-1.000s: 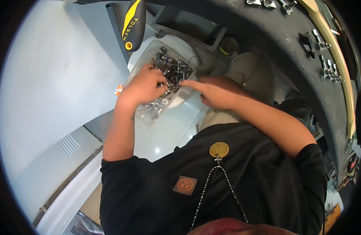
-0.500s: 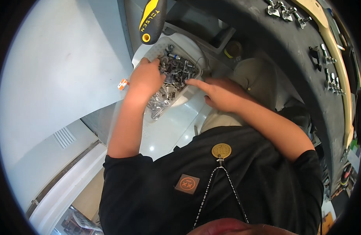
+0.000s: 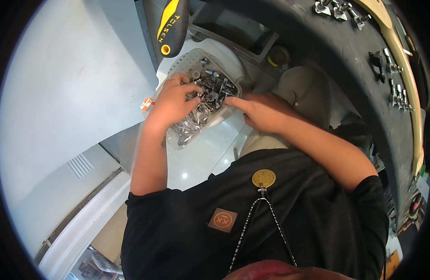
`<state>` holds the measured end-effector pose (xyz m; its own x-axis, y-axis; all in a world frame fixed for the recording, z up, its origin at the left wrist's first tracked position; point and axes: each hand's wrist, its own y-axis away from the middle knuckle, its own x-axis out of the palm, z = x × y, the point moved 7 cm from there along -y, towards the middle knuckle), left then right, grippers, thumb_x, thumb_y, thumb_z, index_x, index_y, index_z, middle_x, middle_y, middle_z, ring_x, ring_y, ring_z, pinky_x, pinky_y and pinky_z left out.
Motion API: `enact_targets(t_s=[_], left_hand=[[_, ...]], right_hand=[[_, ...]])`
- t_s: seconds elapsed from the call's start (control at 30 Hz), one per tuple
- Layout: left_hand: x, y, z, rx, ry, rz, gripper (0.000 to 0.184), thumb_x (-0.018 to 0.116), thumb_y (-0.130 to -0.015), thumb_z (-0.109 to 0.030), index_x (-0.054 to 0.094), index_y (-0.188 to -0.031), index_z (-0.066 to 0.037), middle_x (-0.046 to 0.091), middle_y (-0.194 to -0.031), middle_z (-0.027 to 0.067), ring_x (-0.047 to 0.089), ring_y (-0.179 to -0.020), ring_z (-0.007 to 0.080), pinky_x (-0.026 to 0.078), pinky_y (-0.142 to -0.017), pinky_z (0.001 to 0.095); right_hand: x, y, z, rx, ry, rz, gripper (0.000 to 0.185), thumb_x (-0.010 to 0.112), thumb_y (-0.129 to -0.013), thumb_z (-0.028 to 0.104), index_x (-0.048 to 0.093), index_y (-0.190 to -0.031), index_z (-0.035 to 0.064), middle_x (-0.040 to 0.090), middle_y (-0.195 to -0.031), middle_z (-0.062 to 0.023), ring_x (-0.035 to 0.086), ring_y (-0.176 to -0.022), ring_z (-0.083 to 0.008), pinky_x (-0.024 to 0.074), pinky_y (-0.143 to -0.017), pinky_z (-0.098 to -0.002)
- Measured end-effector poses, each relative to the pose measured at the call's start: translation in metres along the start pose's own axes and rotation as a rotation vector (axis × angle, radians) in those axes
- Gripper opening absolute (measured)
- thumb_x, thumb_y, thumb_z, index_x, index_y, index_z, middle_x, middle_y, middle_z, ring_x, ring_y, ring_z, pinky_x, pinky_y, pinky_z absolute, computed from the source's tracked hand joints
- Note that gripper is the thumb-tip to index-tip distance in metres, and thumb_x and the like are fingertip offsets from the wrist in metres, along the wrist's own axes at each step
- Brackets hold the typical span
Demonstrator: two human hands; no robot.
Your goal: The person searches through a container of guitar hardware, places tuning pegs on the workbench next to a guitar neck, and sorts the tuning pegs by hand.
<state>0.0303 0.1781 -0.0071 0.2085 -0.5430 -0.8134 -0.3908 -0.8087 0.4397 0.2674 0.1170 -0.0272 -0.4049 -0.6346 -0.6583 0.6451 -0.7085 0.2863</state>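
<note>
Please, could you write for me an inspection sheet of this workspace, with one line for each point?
Surface: white support under the basket; dark bench at the right.
Job's things: perforated plastic basket with mixed metal hardware and clear plastic bags.
Clutter: small parts heaped together; chrome tuning machines on the bench.
Hands: left hand has its fingers among the hardware, grip unclear; right hand points its index finger at the basket's right side, contact unclear.
Cables: none clearly made out.
Surroundings: black-and-yellow TOLSEN handle beyond the basket; grey tray; glossy floor.
</note>
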Motion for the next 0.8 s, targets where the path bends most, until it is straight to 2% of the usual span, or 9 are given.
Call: enact_targets(t_s=[0.03,0.13,0.23,0.33,0.43,0.53,0.63,0.73,0.8], left_hand=[[-0.001,0.0,-0.002,-0.05,0.046,-0.033,0.048,0.084,-0.092,-0.025,0.079,-0.139,-0.019,0.052,-0.167,0.0213,0.056,-0.145,0.0446,0.049,-0.12,0.048],[0.004,0.001,-0.021,-0.286,-0.141,-0.074,0.044,0.086,-0.091,-0.027,0.081,-0.13,-0.008,0.057,-0.162,0.0258,0.059,-0.145,0.0457,0.05,-0.119,0.0484],[0.007,-0.006,-0.017,-0.045,-0.067,0.009,0.046,0.085,-0.091,-0.027,0.078,-0.129,-0.001,0.063,-0.155,0.0265,0.06,-0.145,0.0456,0.05,-0.119,0.0484],[-0.005,0.002,0.004,0.151,0.248,-0.11,0.041,0.083,-0.091,-0.023,0.077,-0.125,0.0,0.068,-0.148,0.0247,0.063,-0.142,0.0436,0.05,-0.118,0.045],[-0.015,0.022,0.018,-0.006,0.225,-0.183,0.035,0.079,-0.089,-0.016,0.08,-0.121,-0.002,0.071,-0.142,0.0205,0.067,-0.132,0.0413,0.054,-0.112,0.0449],[-0.011,0.029,0.008,-0.135,0.084,0.025,0.035,0.076,-0.085,-0.012,0.08,-0.119,-0.003,0.072,-0.13,0.0195,0.068,-0.124,0.0408,0.055,-0.108,0.046],[-0.004,0.029,0.013,-0.135,0.166,-0.062,0.033,0.075,-0.085,-0.011,0.08,-0.117,-0.005,0.072,-0.12,0.0178,0.068,-0.119,0.0412,0.056,-0.104,0.0485],[-0.008,0.025,0.0,-0.169,0.087,-0.249,0.035,0.076,-0.085,-0.012,0.081,-0.12,-0.009,0.073,-0.12,0.0171,0.067,-0.12,0.0428,0.056,-0.102,0.0517],[0.001,0.014,-0.012,-0.199,-0.126,-0.182,0.035,0.077,-0.087,-0.01,0.081,-0.122,-0.007,0.073,-0.119,0.0147,0.069,-0.118,0.0392,0.056,-0.099,0.0488]], right_hand=[[0.001,-0.001,-0.001,-0.006,0.011,0.01,0.064,0.07,-0.094,0.01,0.06,-0.155,0.0251,0.072,-0.113,-0.0158,0.075,-0.103,-0.0388,0.0601,-0.088,-0.0514],[0.007,-0.003,-0.004,-0.015,0.023,0.029,0.064,0.073,-0.094,0.012,0.058,-0.155,0.0237,0.071,-0.112,-0.0157,0.074,-0.103,-0.0391,0.0601,-0.088,-0.0517],[0.004,-0.003,-0.002,-0.011,0.025,0.022,0.062,0.068,-0.094,0.01,0.061,-0.154,0.0245,0.074,-0.113,-0.0169,0.075,-0.104,-0.0391,0.0597,-0.087,-0.0517],[0.004,-0.003,-0.001,-0.001,0.018,0.015,0.062,0.066,-0.095,0.008,0.062,-0.155,0.025,0.075,-0.113,-0.0173,0.075,-0.103,-0.0391,0.0596,-0.087,-0.0517],[0.004,-0.002,-0.002,0.014,0.001,0.007,0.062,0.066,-0.095,0.009,0.062,-0.155,0.0248,0.075,-0.113,-0.0171,0.075,-0.103,-0.039,0.0596,-0.087,-0.0518],[0.006,-0.003,-0.002,0.003,0.023,0.03,0.062,0.072,-0.095,0.012,0.059,-0.155,0.0233,0.073,-0.116,-0.0162,0.075,-0.106,-0.039,0.0601,-0.088,-0.0518],[0.004,-0.004,-0.001,-0.006,0.029,0.048,0.062,0.073,-0.096,0.013,0.058,-0.155,0.0228,0.073,-0.117,-0.0159,0.075,-0.107,-0.0392,0.0605,-0.089,-0.0518],[0.008,-0.003,-0.005,-0.003,0.018,0.037,0.063,0.073,-0.095,0.013,0.058,-0.155,0.0232,0.073,-0.116,-0.016,0.075,-0.106,-0.0392,0.0605,-0.088,-0.0517],[0.012,-0.004,-0.004,-0.013,0.022,0.032,0.063,0.072,-0.095,0.013,0.057,-0.156,0.0234,0.073,-0.115,-0.016,0.075,-0.105,-0.039,0.0606,-0.087,-0.0516]])
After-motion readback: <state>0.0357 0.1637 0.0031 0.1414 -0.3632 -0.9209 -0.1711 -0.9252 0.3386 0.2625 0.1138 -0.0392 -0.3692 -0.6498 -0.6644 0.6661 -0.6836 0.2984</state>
